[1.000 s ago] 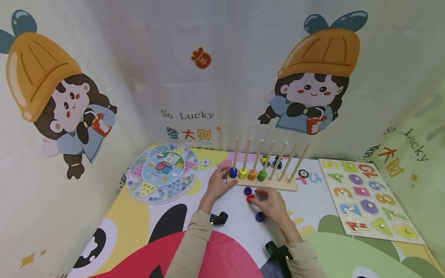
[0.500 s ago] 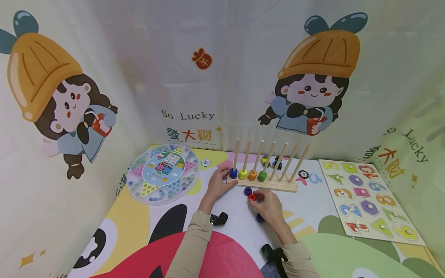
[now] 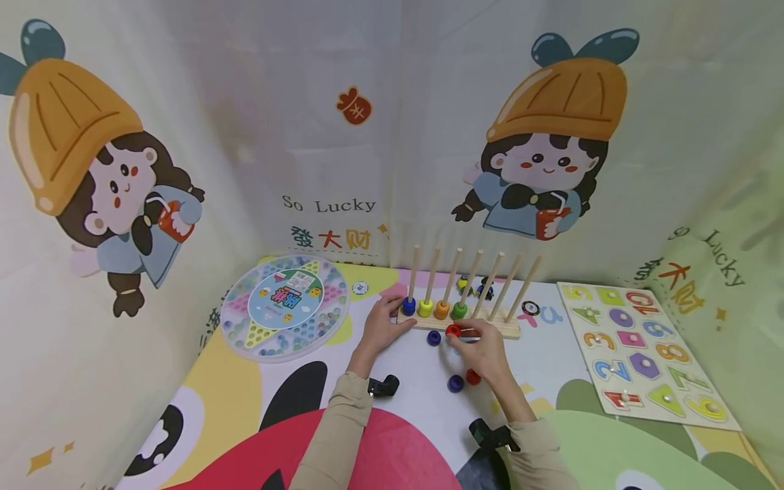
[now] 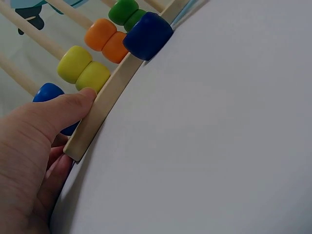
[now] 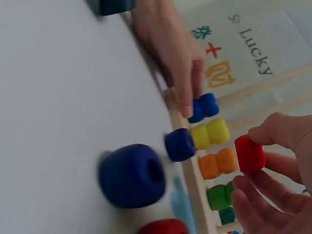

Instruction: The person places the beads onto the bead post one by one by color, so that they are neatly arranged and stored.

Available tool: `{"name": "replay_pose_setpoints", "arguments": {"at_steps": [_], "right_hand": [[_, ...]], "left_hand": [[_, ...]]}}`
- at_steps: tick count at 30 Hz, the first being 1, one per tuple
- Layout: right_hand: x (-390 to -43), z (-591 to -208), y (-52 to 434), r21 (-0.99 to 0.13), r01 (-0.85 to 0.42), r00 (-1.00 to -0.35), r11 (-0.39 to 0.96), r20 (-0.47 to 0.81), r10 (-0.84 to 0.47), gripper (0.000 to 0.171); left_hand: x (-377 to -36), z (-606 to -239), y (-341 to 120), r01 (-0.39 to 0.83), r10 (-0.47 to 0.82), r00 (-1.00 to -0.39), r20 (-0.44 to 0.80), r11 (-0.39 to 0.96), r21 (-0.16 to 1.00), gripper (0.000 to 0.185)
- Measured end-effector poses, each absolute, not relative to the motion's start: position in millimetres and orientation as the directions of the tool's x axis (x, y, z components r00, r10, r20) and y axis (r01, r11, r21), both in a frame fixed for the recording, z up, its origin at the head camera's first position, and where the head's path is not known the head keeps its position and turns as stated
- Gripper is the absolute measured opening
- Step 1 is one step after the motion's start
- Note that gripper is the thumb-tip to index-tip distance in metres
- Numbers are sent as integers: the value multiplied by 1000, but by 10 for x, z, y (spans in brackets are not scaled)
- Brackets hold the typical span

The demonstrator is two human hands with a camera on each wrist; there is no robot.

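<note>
My left hand (image 3: 380, 328) grips the left end of a wooden bead rack's base (image 4: 97, 119), thumb on the front edge beside the yellow beads (image 4: 78, 64). Blue beads (image 3: 408, 306), orange beads (image 5: 225, 160) and green beads (image 3: 459, 311) also sit in pairs on its upright pegs; the three rightmost pegs carry none. A red bead (image 5: 250, 154) is pinched in the fingers of my right hand (image 3: 485, 350), in front of the orange and green beads. Loose on the table lie a dark blue bead (image 3: 433, 338) near the rack, another dark blue bead (image 3: 456, 383) and a second red bead (image 3: 474, 376).
A round marble game board (image 3: 235, 306) lies to the left and a number puzzle board (image 3: 646, 364) to the right. Small toy figures (image 3: 486, 288) stand behind the pegs. A dark chip (image 3: 530, 308) and a pale chip (image 3: 360, 288) flank the rack.
The right hand has carried the red bead from the tabletop toward the rack, uncovering the second red bead and the nearer dark blue bead. My left hand keeps its hold on the base.
</note>
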State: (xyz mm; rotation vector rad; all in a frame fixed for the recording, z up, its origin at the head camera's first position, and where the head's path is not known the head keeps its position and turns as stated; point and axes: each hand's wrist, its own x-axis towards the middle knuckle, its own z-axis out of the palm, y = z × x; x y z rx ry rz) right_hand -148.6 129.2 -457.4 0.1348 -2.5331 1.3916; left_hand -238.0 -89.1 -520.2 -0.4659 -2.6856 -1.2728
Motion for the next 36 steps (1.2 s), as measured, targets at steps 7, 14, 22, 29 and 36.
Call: {"name": "replay_pose_setpoints", "arguments": {"at_steps": [7,14,22,29,36], "right_hand": [[-1540,-4400,1389,-837,-270,-946,476,323,31,28],[-1595,-4230,1465,-825,-312,-921,471,385,64,27],[-1664,-3980,1538,-799,-377,-863,469,486,135,29],[-1721,-3801,1613,-758,-422,-802,498,568,185,29],[-1747,-3597,1657,-752,-436,-762,495,601,241,29]], "left_hand": [[-2376,-5218,-913,335,219,-942,253,598,729,64],[-2356,-5235,-944,352,217,-936,277,594,723,63],[-2306,-5271,-967,417,216,-908,360,560,716,62],[-2326,-5222,-939,361,217,-932,289,577,732,62],[-2364,-5206,-901,360,226,-933,281,585,727,63]]}}
